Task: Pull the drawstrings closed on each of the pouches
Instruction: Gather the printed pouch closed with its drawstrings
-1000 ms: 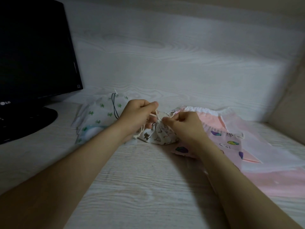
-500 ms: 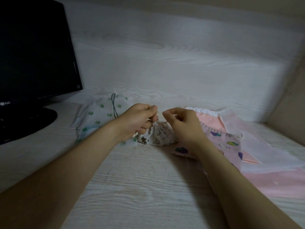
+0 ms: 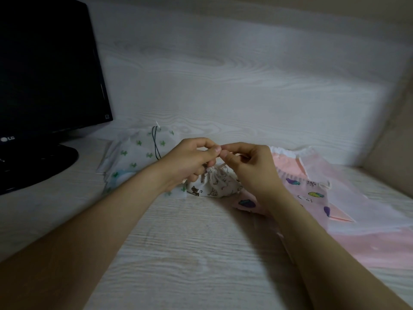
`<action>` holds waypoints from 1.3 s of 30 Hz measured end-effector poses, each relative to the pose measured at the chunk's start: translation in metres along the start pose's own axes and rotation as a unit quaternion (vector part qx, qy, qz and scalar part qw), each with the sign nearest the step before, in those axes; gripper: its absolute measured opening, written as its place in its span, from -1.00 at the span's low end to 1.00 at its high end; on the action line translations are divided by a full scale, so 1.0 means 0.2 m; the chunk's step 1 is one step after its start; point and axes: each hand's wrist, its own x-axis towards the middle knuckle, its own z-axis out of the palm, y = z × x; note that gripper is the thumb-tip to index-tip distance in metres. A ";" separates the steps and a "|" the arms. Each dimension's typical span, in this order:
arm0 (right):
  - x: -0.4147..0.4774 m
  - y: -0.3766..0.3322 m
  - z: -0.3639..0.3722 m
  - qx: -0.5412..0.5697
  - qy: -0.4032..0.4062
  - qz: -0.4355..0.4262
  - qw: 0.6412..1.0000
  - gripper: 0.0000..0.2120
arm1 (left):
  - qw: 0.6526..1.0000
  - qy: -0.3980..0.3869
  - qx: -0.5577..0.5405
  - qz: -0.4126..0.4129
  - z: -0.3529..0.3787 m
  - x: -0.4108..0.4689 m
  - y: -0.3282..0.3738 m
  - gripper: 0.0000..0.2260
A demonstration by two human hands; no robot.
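The pouch (image 3: 214,186), likely light and floppy, sits just beneath the fingers (image 3: 213,151) of left hand (image 3: 190,159) and right hand (image 3: 250,171), each pinching its thin cords (image 3: 237,155), probably the best hold.

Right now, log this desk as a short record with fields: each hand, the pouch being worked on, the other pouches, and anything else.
left hand: pinches the drawstring above the cat-print pouch
right hand: pinches the same drawstring, fingertips almost meeting the left's
cat-print pouch: on the desk, mouth gathered
other pouches: green-print pouch to its left, pink pouch to its right
also: black monitor at far left
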 end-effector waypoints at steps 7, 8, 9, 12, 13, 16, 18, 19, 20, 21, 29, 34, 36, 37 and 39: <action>0.02 0.02 0.00 -0.088 -0.002 -0.029 0.996 -0.96 | 0.999 -0.006 0.031 -0.022 0.01 0.01 -0.01 -0.78; 0.02 0.03 0.00 -0.092 0.002 -0.021 0.995 -0.94 | 0.999 -0.002 0.033 -0.023 0.01 0.01 -0.01 -0.80; 0.02 0.03 0.00 -0.097 0.002 -0.013 0.995 -0.92 | 0.999 0.002 0.032 -0.022 0.01 0.01 0.00 -0.82; 0.02 0.02 0.02 -0.096 -0.007 0.014 0.995 -0.87 | 1.000 0.004 0.009 -0.016 0.02 0.01 0.00 -0.84; 0.02 0.02 0.02 -0.092 -0.012 0.020 0.996 -0.88 | 1.000 -0.001 0.001 -0.014 0.02 0.01 0.00 -0.84; 0.02 0.01 0.02 -0.080 -0.015 0.033 0.996 -0.87 | 1.000 -0.008 0.001 -0.001 0.01 0.01 0.00 -0.87; 0.01 0.01 0.02 -0.090 -0.016 0.039 0.995 -0.88 | 1.000 -0.008 0.016 0.012 0.00 0.01 -0.01 -0.86; 0.01 0.00 0.02 -0.098 -0.014 0.042 0.994 -0.88 | 0.999 -0.004 0.032 0.017 0.00 0.01 -0.01 -0.85; 0.01 0.00 0.02 -0.111 -0.012 0.043 0.993 -0.88 | 0.998 0.003 0.051 0.021 -0.01 0.01 -0.01 -0.85; 0.01 0.00 0.02 -0.133 -0.011 0.039 0.990 -0.88 | 0.997 0.014 0.067 0.024 -0.01 0.01 -0.01 -0.86; 0.01 0.02 -0.03 -0.345 -0.069 -0.016 0.936 -0.80 | 0.982 0.105 0.153 0.041 -0.01 0.02 -0.04 -0.86; -0.01 -0.04 -0.01 -0.254 -0.061 -0.030 0.965 -0.86 | 0.954 0.101 0.264 0.096 -0.01 0.02 -0.06 -0.86; -0.01 -0.04 0.00 -0.241 -0.054 -0.019 0.969 -0.85 | 0.943 0.089 0.301 0.114 0.00 0.01 -0.05 -0.86; -0.02 -0.04 0.00 -0.237 -0.053 -0.015 0.970 -0.85 | 0.937 0.086 0.314 0.123 0.00 0.01 -0.04 -0.86; -0.02 -0.04 -0.01 -0.232 -0.051 -0.013 0.971 -0.84 | 0.931 0.082 0.328 0.135 0.02 -0.01 -0.03 -0.87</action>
